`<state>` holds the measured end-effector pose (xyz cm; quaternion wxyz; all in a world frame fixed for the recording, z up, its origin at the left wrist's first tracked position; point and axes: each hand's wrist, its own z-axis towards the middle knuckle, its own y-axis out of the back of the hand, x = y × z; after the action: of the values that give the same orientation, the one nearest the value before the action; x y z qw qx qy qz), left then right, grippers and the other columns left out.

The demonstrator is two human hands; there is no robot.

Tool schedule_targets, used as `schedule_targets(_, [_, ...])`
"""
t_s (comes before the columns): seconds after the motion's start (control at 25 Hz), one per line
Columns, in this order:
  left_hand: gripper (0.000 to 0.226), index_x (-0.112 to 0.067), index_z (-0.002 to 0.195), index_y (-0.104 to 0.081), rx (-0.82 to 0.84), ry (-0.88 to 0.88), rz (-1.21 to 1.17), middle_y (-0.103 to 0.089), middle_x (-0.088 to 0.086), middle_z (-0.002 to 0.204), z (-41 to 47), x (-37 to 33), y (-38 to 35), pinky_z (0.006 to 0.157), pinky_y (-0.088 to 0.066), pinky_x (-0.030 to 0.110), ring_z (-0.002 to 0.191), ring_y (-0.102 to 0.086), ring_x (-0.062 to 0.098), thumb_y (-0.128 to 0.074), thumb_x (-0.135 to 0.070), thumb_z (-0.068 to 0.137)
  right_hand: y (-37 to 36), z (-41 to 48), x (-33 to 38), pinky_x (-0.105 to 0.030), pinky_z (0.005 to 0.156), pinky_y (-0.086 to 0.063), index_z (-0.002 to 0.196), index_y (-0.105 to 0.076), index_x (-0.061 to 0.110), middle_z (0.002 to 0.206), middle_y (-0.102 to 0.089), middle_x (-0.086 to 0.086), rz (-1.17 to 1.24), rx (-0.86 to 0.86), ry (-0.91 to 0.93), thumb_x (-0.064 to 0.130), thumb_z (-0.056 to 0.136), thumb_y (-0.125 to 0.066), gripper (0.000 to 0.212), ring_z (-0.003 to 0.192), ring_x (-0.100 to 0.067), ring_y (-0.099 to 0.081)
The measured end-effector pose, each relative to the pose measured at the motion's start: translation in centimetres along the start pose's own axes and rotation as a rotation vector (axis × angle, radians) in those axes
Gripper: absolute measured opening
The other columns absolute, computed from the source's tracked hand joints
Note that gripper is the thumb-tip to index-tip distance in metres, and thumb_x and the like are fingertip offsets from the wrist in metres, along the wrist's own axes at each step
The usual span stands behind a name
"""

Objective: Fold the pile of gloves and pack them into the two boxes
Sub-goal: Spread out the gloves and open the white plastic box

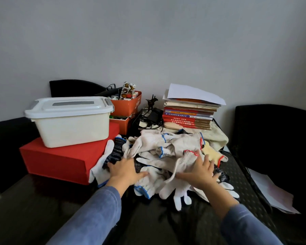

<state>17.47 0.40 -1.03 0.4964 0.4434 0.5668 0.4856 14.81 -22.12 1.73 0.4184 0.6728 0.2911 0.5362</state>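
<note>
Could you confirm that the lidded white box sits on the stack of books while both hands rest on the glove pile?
Not quite: the head view shows the white box on the red box, not the books. The left hand and right hand rest on the glove pile.

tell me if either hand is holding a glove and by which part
Nothing is held: the left hand and right hand rest flat, fingers spread, on the pile of white knitted cotton gloves, gripping none.

Left hand (124, 169), right hand (200, 171) extended forward, palms down, fingers seemingly relaxed.
</note>
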Motion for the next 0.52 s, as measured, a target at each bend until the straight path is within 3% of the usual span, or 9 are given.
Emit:
schedule_targets(0.08, [0.043,-0.022,0.117,-0.058,-0.219,-0.065,0.002,-0.062,0.004,0.119,-0.8,0.4,2.7,0.095,-0.041,0.039,0.111,-0.057,0.026,-0.049,-0.054,0.089,1.1,-1.1,3.8,-0.056,0.114,0.009,0.149,0.012,0.027,0.157,0.018,-0.007,0.046,-0.149,0.103,0.049,0.077,-0.064,0.107,0.143,-0.028,0.022])
schedule_targets(0.16, [0.026,-0.023,0.109,-0.062,-0.48,-0.127,-0.043,-0.064,0.0,0.112,-1.5,1.6,5.3,0.092,-0.037,0.034,0.108,-0.056,0.022,-0.049,-0.037,0.091,1.3,-1.8,7.9,-0.051,0.116,0.006,0.15,0.005,0.027,0.158,0.012,-0.006,0.055,-0.224,0.241,0.044,0.082,-0.062,0.097,0.144,-0.027,0.018])
schedule_targets(0.36, [0.018,-0.017,0.096,-0.065,-0.933,-0.268,-0.175,-0.063,0.002,0.098,-1.3,7.6,11.0,0.086,-0.039,0.036,0.097,-0.055,0.025,-0.059,-0.014,0.08,-0.8,-1.9,17.1,-0.041,0.117,-0.012,0.148,-0.019,0.019,0.157,-0.01,-0.01,0.122,-0.194,0.49,0.037,0.089,-0.057,0.073,0.145,-0.028,-0.007])
schedule_targets(0.44, [0.021,-0.016,0.095,-0.063,-1.088,-0.239,-0.157,-0.063,0.003,0.094,-0.6,11.0,13.5,0.083,-0.041,0.039,0.093,-0.057,0.027,-0.061,-0.007,0.076,-1.2,-1.1,20.6,-0.039,0.114,-0.024,0.145,-0.027,0.017,0.155,-0.016,-0.012,0.239,-0.121,0.54,0.032,0.091,-0.056,0.064,0.142,-0.028,-0.021])
schedule_targets(0.52, [0.023,-0.015,0.098,-0.063,-1.106,-0.139,-0.149,-0.064,0.005,0.095,0.2,14.3,15.3,0.083,-0.041,0.041,0.093,-0.057,0.028,-0.06,-0.005,0.077,-1.5,0.0,23.5,-0.038,0.108,-0.032,0.143,-0.031,0.018,0.153,-0.022,-0.01,0.27,-0.113,0.569,0.032,0.094,-0.051,0.055,0.136,-0.028,-0.033])
